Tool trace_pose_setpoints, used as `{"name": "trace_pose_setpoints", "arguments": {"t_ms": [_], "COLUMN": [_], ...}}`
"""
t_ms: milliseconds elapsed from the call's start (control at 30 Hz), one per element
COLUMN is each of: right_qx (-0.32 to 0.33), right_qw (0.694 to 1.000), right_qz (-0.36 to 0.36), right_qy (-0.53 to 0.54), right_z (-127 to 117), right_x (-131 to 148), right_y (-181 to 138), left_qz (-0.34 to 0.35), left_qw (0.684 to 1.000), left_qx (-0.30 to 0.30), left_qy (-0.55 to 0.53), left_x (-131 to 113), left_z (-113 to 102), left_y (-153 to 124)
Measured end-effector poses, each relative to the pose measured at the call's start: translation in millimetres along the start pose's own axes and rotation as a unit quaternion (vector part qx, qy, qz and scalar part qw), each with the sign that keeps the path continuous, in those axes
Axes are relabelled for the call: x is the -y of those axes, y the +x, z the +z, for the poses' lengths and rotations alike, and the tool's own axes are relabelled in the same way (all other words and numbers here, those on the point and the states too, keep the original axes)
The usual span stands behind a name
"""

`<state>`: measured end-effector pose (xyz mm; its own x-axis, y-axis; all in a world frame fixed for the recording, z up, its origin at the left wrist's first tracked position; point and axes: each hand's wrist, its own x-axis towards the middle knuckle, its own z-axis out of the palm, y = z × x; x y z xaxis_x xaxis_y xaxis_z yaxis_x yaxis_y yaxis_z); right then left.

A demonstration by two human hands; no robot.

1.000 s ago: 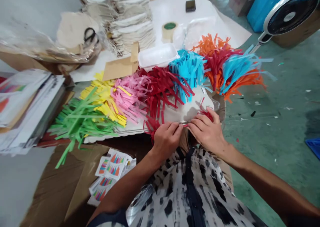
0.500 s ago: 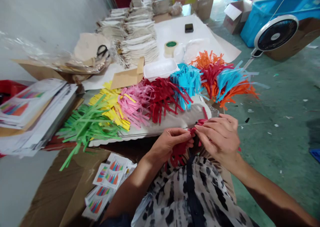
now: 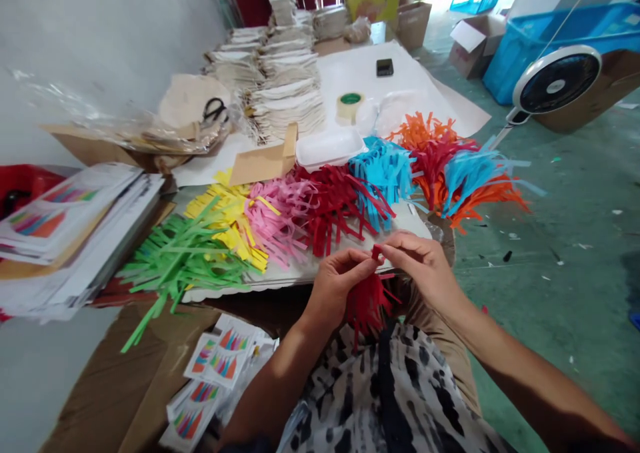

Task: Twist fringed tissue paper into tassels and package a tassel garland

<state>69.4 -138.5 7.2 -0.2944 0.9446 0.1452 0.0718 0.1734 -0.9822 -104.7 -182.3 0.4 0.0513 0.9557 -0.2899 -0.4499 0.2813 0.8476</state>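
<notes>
A red paper tassel (image 3: 367,303) hangs below my hands, its fringe down over my lap. My left hand (image 3: 337,276) is closed, pinching the tassel near its top between thumb and fingers. From the other side my right hand (image 3: 417,260) meets it, thumb and forefinger closed on the tassel's small top loop. Along the table edge in front lie piles of fringed paper tassels: green (image 3: 185,256), yellow (image 3: 230,223), pink (image 3: 283,216), dark red (image 3: 333,206) and blue (image 3: 385,176). Orange tassels (image 3: 495,196) lie at the right corner.
A white plastic tray (image 3: 330,150) stands behind the tassels, near a tape roll (image 3: 349,106) and a small black device (image 3: 385,67). Scissors (image 3: 214,110) lie at left. Stacks of pale bundles (image 3: 290,100) rise behind. A fan (image 3: 557,86) stands at right; printed cards (image 3: 220,356) lie below left.
The right hand has come left and its fingers have regrouped at the tassel's top. The strip that stuck up between the hands is now a small loop. The view has shifted slightly.
</notes>
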Motion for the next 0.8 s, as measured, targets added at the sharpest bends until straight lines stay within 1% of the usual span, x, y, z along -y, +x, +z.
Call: {"name": "trace_pose_setpoints", "arguments": {"t_ms": [67, 133, 200, 267, 333, 400, 433, 467, 500, 533, 600, 633, 700, 800], "right_qx": [0.034, 0.034, 0.033, 0.043, 0.034, -0.006, -0.032, -0.045, -0.042, -0.025, 0.023, 0.04, 0.067, 0.084], "right_qw": [0.999, 0.997, 0.995, 0.993, 0.988, 0.977, 0.966, 0.95, 0.928, 0.902, 0.843, 0.833, 0.818, 0.805], "right_qz": [0.008, 0.0, -0.022, -0.054, -0.089, -0.128, -0.15, -0.163, -0.166, -0.146, -0.055, -0.031, 0.006, 0.038], "right_qy": [-0.027, -0.062, -0.087, -0.097, -0.118, -0.168, -0.207, -0.261, -0.331, -0.405, -0.534, -0.551, -0.572, -0.586], "right_z": [1, 5, 12, 19, 24, 26, 27, 27, 27, 28, 31, 33, 39, 47], "right_x": [2, 4, 6, 7, 8, 6, 5, 2, 0, -3, -11, -15, -22, -31], "right_y": [6, 12, 21, 37, 66, 109, 135, 162, 190, 216, 264, 283, 311, 332], "left_qz": [0.02, 0.039, 0.057, 0.062, 0.058, 0.055, 0.055, 0.054, 0.052, 0.047, 0.035, 0.03, 0.026, 0.034], "left_qw": [1.0, 0.999, 0.997, 0.996, 0.995, 0.994, 0.993, 0.992, 0.991, 0.99, 0.99, 0.991, 0.992, 0.994], "left_qx": [-0.009, -0.013, -0.019, -0.031, -0.05, -0.063, -0.067, -0.069, -0.071, -0.074, -0.086, -0.092, -0.098, -0.098], "left_qy": [0.007, 0.024, 0.046, 0.059, 0.062, 0.072, 0.083, 0.095, 0.105, 0.11, 0.104, 0.095, 0.075, 0.038], "left_x": [0, -1, -5, -11, -18, -24, -27, -29, -30, -31, -31, -31, -31, -31], "left_z": [-6, -12, -18, -24, -29, -36, -40, -43, -47, -51, -57, -60, -64, -68], "left_y": [1, 3, 6, 10, 15, 20, 21, 22, 23, 23, 23, 23, 22, 21]}}
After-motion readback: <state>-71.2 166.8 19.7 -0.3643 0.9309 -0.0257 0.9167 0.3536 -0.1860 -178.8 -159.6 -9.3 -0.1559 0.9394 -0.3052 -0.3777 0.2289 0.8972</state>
